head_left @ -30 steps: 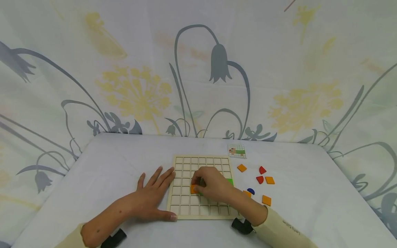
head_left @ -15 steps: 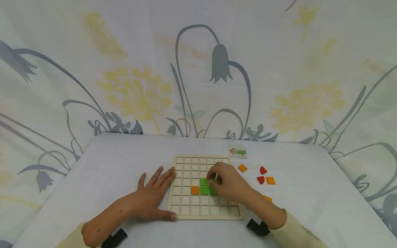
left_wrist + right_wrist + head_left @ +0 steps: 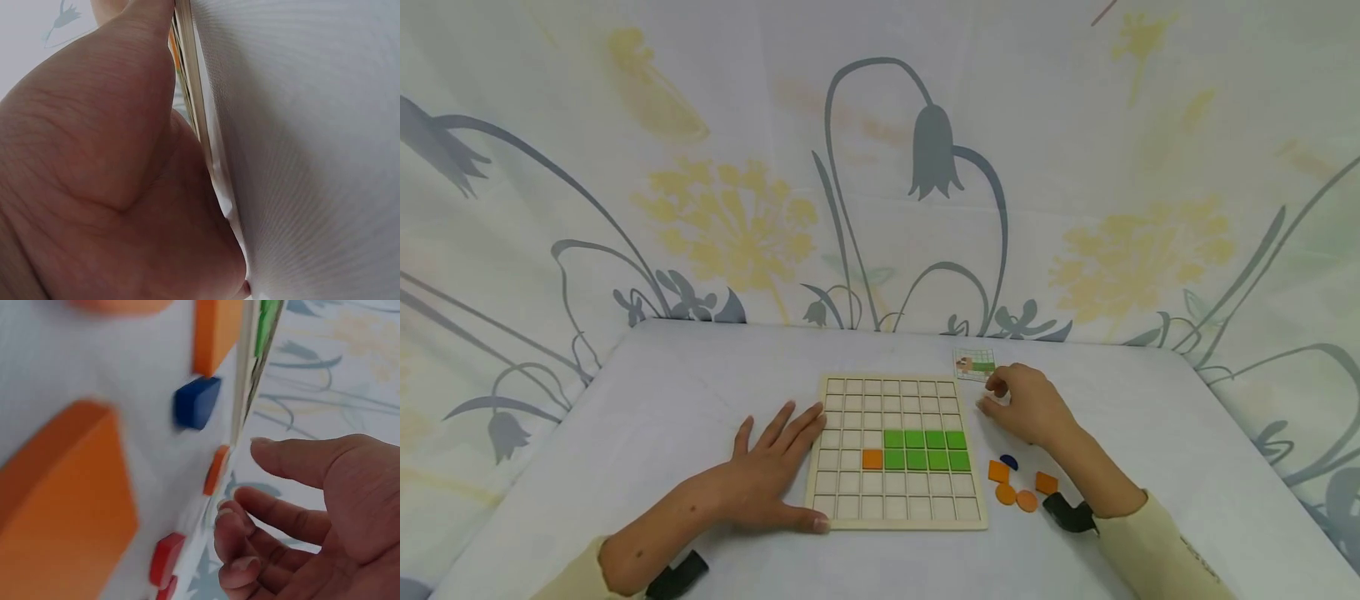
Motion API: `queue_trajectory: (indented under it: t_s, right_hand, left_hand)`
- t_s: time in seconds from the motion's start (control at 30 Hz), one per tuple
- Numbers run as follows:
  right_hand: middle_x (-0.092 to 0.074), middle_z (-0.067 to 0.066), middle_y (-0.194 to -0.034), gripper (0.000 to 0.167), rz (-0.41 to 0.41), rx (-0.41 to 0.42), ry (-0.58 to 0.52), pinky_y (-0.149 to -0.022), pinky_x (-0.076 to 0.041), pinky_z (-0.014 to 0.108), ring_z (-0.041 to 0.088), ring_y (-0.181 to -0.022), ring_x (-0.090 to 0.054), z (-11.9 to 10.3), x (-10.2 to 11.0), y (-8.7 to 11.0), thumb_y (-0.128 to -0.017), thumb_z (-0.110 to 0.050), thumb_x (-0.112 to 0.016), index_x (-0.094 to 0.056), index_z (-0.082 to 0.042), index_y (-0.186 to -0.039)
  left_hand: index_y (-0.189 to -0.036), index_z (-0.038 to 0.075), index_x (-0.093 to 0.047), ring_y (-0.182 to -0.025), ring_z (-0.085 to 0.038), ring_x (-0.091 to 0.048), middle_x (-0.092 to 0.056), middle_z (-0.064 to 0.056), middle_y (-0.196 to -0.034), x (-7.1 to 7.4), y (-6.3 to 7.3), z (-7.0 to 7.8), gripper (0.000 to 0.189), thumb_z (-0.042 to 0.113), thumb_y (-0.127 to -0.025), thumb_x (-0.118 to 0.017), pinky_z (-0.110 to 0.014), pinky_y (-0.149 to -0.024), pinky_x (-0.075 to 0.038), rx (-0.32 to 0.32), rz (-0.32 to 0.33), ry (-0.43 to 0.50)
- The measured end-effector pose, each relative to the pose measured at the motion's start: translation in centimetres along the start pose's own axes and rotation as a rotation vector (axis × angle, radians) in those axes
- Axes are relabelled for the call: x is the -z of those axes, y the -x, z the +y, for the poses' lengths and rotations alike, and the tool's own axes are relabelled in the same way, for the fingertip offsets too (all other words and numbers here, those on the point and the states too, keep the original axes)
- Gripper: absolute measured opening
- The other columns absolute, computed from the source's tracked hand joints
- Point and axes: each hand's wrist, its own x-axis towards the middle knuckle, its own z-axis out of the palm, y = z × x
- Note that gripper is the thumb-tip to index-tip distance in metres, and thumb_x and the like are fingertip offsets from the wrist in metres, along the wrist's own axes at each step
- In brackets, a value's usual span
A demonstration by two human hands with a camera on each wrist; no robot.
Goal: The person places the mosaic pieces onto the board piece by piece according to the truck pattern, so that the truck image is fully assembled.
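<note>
My left hand (image 3: 763, 479) rests with fingers spread along the left edge of a pale wooden grid board (image 3: 895, 526), its thumb at the lower left corner. An orange square tile (image 3: 872, 459) sits in the grid, just left of two rows of green square tiles (image 3: 916, 460). Beyond the board's right edge, my right hand (image 3: 1033, 404) hovers low with thumb and fingers apart, holding nothing. In the right wrist view, a loose orange tile (image 3: 217, 470) lies close by the fingertips. Red quarter-round pieces (image 3: 167, 559) show lower there; the hand hides them in the head view.
A small picture card (image 3: 974, 363) lies behind the board's right corner. Right of the board are orange squares (image 3: 998, 472), orange discs (image 3: 1005, 494) and a dark blue half-disc (image 3: 1009, 462). A flower-printed cloth (image 3: 880, 208) stands behind the white table.
My right hand has left the orange tile on the board, passed over the green tiles and moved right, off the board. The left hand has stayed in place.
</note>
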Motion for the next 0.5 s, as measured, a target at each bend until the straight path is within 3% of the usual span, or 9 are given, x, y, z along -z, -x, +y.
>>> queue_trajectory:
  t_s: [0.2, 0.5]
  right_hand:
    - [-0.068, 0.008, -0.093, 0.011, -0.049, -0.020, -0.010, -0.080, -0.056, 0.045, 0.023, -0.084, -0.062, 0.6, -0.6, -0.4, -0.091, -0.007, -0.079, -0.074, -0.001, -0.099]
    - [-0.068, 0.003, -0.087, 0.013, -0.033, 0.054, -0.122, -0.070, -0.052, 0.033, 0.017, -0.076, -0.057, -0.3, -1.0, -0.3, -0.090, 0.007, -0.073, -0.069, -0.004, -0.096]
  left_hand:
    - [-0.172, 0.018, -0.013, -0.164, -0.037, 0.007, 0.001, 0.002, -0.180, -0.1, -0.1, 0.2, 0.131, 0.088, -0.077, -0.068, -0.083, -0.116, 0.001, 0.014, 0.009, -0.020]
    - [-0.172, 0.015, -0.016, -0.164, -0.040, 0.002, -0.004, -0.001, -0.180, 0.1, 0.0, 0.4, 0.131, 0.089, -0.076, -0.069, -0.087, -0.113, -0.003, -0.003, 0.043, -0.020]
